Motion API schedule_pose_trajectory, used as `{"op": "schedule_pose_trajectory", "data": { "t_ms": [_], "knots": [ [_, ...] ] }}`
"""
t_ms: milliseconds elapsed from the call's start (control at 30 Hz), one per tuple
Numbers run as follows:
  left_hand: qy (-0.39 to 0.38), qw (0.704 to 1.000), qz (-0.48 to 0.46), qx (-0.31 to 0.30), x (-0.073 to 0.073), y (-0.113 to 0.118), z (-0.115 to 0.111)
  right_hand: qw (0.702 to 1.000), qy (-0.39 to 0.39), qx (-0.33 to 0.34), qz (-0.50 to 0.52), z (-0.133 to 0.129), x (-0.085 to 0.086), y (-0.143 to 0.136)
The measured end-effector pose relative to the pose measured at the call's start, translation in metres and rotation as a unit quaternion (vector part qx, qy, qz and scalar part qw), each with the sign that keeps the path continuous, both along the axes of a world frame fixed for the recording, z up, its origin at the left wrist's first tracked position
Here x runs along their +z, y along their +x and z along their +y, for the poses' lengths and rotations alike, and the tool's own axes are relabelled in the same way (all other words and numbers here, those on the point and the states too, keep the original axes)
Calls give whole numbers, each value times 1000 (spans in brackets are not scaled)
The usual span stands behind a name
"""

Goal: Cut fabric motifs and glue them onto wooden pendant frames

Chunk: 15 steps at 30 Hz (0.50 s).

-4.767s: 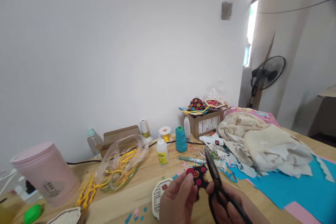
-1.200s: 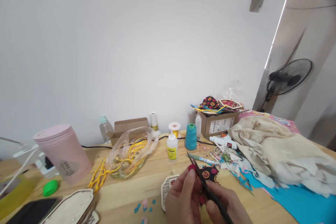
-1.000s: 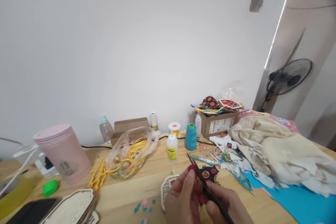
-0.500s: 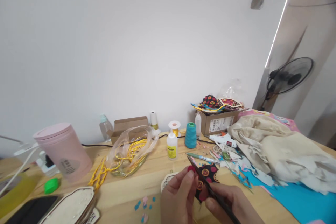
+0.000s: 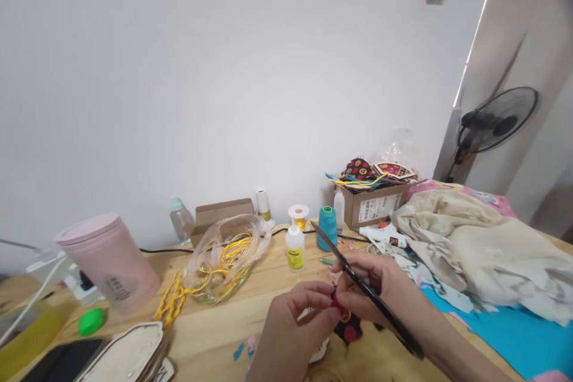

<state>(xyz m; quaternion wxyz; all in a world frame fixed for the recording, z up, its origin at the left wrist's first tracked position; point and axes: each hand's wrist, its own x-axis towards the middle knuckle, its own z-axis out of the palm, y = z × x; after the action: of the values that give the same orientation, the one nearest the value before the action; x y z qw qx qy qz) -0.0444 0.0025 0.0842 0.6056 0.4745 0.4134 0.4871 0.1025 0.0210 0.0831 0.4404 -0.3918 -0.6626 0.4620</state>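
Observation:
My left hand (image 5: 299, 322) pinches the edge of a black patterned cloth piece (image 5: 348, 329) with red and yellow round motifs. Thumb and fingertips of my right hand (image 5: 380, 286) meet the same cloth edge close beside the left fingertips. Across the right hand lies a long, dark, pointed tool, seemingly tweezers (image 5: 371, 295), its tip up and to the left. Under the left hand a pale cut-out piece (image 5: 320, 351) partly shows. The fingers cover much of the cloth.
Behind the hands stand a glue bottle (image 5: 295, 250), a teal thread cone (image 5: 327, 230) and a yellow spool (image 5: 298, 218). Scraps, a glue gun (image 5: 382, 236) and beige cloth (image 5: 483, 250) lie right. Left are a bag of yellow cord (image 5: 228, 256), a pink cup (image 5: 110, 262) and a phone (image 5: 62, 361).
My right hand has moved up and left, bringing its fingertips to the cloth edge. The tool's tip has risen away from the cloth. My left hand has turned slightly, still on the cloth.

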Motion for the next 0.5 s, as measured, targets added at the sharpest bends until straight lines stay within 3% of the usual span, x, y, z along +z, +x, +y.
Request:
{"op": "schedule_pose_trajectory", "data": {
  "t_ms": [167,367,500],
  "knots": [
    [10,1000,13,19,-5,-5,7,1000,10,17,-20,8,-6,-4],
    [-90,994,-61,-10,-12,-3,5,988,-94,-95,74,4,2,-14],
    [-101,986,-121,56,-19,5,2,979,-111,-128,114,0,-5,-20]
  ]
}}
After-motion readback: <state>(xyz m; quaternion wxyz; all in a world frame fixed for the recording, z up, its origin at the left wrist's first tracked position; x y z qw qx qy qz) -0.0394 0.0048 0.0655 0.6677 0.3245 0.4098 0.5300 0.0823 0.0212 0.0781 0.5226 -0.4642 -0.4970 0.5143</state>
